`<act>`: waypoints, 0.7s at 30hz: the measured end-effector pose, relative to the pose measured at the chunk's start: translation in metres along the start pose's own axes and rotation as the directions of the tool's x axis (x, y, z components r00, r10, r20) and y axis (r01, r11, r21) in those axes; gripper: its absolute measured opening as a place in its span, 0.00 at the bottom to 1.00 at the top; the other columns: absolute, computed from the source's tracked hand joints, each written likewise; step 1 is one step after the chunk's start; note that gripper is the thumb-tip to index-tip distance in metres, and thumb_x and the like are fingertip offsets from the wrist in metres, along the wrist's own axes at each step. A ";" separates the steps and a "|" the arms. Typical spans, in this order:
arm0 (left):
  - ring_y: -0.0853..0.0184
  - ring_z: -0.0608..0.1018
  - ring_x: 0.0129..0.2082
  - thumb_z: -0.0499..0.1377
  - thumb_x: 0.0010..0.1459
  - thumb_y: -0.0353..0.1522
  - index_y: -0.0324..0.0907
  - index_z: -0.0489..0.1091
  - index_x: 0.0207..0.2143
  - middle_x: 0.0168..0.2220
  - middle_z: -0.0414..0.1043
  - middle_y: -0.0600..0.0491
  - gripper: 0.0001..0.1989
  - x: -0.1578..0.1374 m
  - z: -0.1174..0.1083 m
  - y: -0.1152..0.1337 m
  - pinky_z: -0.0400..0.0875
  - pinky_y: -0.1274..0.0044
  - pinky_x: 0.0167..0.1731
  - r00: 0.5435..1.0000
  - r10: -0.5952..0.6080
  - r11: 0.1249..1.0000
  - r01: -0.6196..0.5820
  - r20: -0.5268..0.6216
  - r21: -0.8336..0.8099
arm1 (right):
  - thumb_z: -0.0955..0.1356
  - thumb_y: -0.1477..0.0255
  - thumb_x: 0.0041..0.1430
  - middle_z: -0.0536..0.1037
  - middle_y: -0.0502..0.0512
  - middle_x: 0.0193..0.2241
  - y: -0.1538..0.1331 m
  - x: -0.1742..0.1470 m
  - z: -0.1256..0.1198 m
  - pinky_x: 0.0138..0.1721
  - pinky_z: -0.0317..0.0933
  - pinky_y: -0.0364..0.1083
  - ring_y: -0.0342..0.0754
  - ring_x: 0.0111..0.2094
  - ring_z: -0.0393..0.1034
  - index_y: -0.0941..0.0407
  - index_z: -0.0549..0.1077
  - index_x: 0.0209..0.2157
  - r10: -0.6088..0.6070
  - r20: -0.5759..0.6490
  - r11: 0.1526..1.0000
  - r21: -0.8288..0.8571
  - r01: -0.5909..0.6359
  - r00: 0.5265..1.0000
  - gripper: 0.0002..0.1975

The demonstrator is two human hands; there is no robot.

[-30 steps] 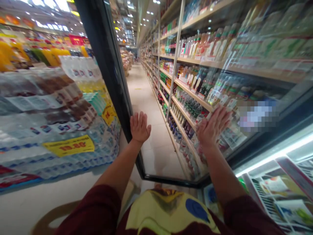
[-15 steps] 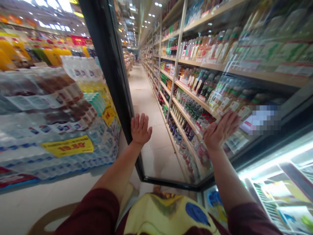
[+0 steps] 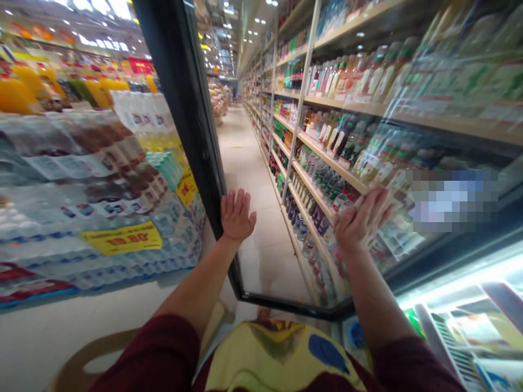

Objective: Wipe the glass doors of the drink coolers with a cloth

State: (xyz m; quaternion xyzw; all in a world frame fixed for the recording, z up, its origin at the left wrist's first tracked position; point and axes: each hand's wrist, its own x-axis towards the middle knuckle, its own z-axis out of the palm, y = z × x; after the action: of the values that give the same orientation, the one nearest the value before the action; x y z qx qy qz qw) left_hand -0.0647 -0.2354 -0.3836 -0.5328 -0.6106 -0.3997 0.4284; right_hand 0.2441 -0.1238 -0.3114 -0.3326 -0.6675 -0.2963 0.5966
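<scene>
A glass door (image 3: 281,272) with a black frame stands swung out in front of me. My left hand (image 3: 237,214) lies flat on the glass beside the frame's left upright (image 3: 192,125), fingers spread and holding nothing. At the right side of the pane is my right hand (image 3: 362,220), its fingers stretched out along the glass and slightly smeared by motion. Nothing that I can make out is in it. Whether its whole palm touches the pane is hidden. Reflections overlie the glass near its fingertips.
Through the glass run long shelves of bottles (image 3: 327,136) along an aisle floor (image 3: 241,163). Stacked drink packs (image 3: 102,185) with a yellow price sign (image 3: 122,238) stand left. A lit cooler (image 3: 469,321) with wire racks is at lower right. A tan curved object (image 3: 85,354) sits at lower left.
My right hand has shifted slightly left and down on the glass. My left hand stays flat in nearly the same place. The view has turned slightly left.
</scene>
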 end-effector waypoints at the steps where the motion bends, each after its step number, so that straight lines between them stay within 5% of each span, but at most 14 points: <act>1: 0.55 0.51 0.71 0.46 0.68 0.45 0.37 0.64 0.63 0.64 0.63 0.38 0.30 0.000 -0.001 0.001 0.40 0.58 0.70 1.000 -0.006 1.000 0.006 0.003 0.019 | 0.59 0.69 0.69 0.63 0.73 0.65 -0.002 -0.016 0.002 0.67 0.49 0.65 0.62 0.69 0.54 0.63 0.53 0.70 -0.076 0.006 0.997 0.003 0.076 0.997 0.31; 4: 0.54 0.52 0.71 0.45 0.68 0.46 0.37 0.66 0.62 0.63 0.64 0.37 0.30 -0.001 -0.002 0.002 0.41 0.57 0.70 1.000 -0.020 0.998 0.019 0.013 0.066 | 0.59 0.70 0.68 0.69 0.69 0.61 0.007 -0.036 0.004 0.67 0.50 0.64 0.60 0.67 0.58 0.60 0.58 0.68 -0.177 0.041 0.984 -0.008 0.177 0.983 0.29; 8: 0.53 0.51 0.71 0.47 0.67 0.45 0.36 0.64 0.63 0.63 0.64 0.36 0.30 -0.003 -0.003 0.002 0.39 0.57 0.70 1.000 -0.013 1.000 0.013 -0.019 0.012 | 0.55 0.70 0.69 0.57 0.74 0.68 0.035 0.013 -0.008 0.69 0.45 0.64 0.62 0.71 0.46 0.66 0.54 0.69 0.133 -0.029 0.991 0.006 -0.133 0.991 0.30; 10: 0.52 0.51 0.71 0.48 0.67 0.44 0.36 0.63 0.64 0.64 0.63 0.36 0.30 -0.003 -0.003 0.003 0.39 0.56 0.70 1.000 -0.018 1.000 0.018 -0.015 -0.017 | 0.54 0.69 0.70 0.53 0.75 0.69 0.038 0.037 -0.013 0.70 0.41 0.63 0.61 0.72 0.42 0.69 0.51 0.70 0.192 -0.056 0.981 0.024 -0.191 0.980 0.31; 12: 0.52 0.51 0.71 0.47 0.67 0.45 0.36 0.63 0.64 0.64 0.63 0.36 0.30 -0.004 -0.004 0.003 0.39 0.56 0.70 1.000 -0.019 1.000 0.019 -0.005 0.004 | 0.55 0.68 0.70 0.52 0.75 0.69 0.025 0.039 -0.012 0.70 0.40 0.63 0.62 0.72 0.42 0.69 0.49 0.70 0.190 -0.047 0.982 0.017 -0.190 0.981 0.32; 16: 0.53 0.52 0.71 0.46 0.67 0.45 0.36 0.65 0.62 0.63 0.64 0.37 0.30 -0.003 -0.005 0.004 0.40 0.57 0.70 1.000 -0.021 0.998 0.021 0.001 0.056 | 0.58 0.67 0.69 0.60 0.74 0.66 -0.006 -0.011 -0.003 0.68 0.46 0.65 0.63 0.70 0.48 0.65 0.50 0.70 0.035 0.047 0.999 -0.027 -0.034 0.998 0.33; 19: 0.54 0.52 0.71 0.46 0.68 0.44 0.35 0.65 0.62 0.63 0.64 0.37 0.29 -0.001 -0.008 0.006 0.40 0.58 0.70 1.000 -0.007 0.998 0.007 -0.006 0.068 | 0.60 0.67 0.68 0.65 0.72 0.64 0.000 -0.033 -0.002 0.67 0.49 0.66 0.64 0.68 0.54 0.62 0.54 0.69 -0.087 0.086 0.995 -0.040 0.090 0.993 0.31; 21: 0.55 0.51 0.71 0.45 0.69 0.43 0.35 0.63 0.63 0.64 0.63 0.37 0.29 0.001 -0.009 0.008 0.41 0.58 0.70 0.998 0.041 0.994 -0.037 -0.037 0.107 | 0.59 0.67 0.68 0.62 0.73 0.65 0.014 -0.023 -0.006 0.67 0.47 0.67 0.64 0.69 0.52 0.63 0.54 0.70 -0.009 0.071 0.999 -0.035 0.012 0.997 0.31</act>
State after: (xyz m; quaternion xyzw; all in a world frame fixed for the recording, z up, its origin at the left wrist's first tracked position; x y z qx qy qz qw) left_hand -0.0560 -0.2428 -0.3793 -0.5132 -0.6120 -0.3684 0.4758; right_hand 0.2601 -0.1220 -0.3334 -0.3498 -0.6846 -0.2992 0.5653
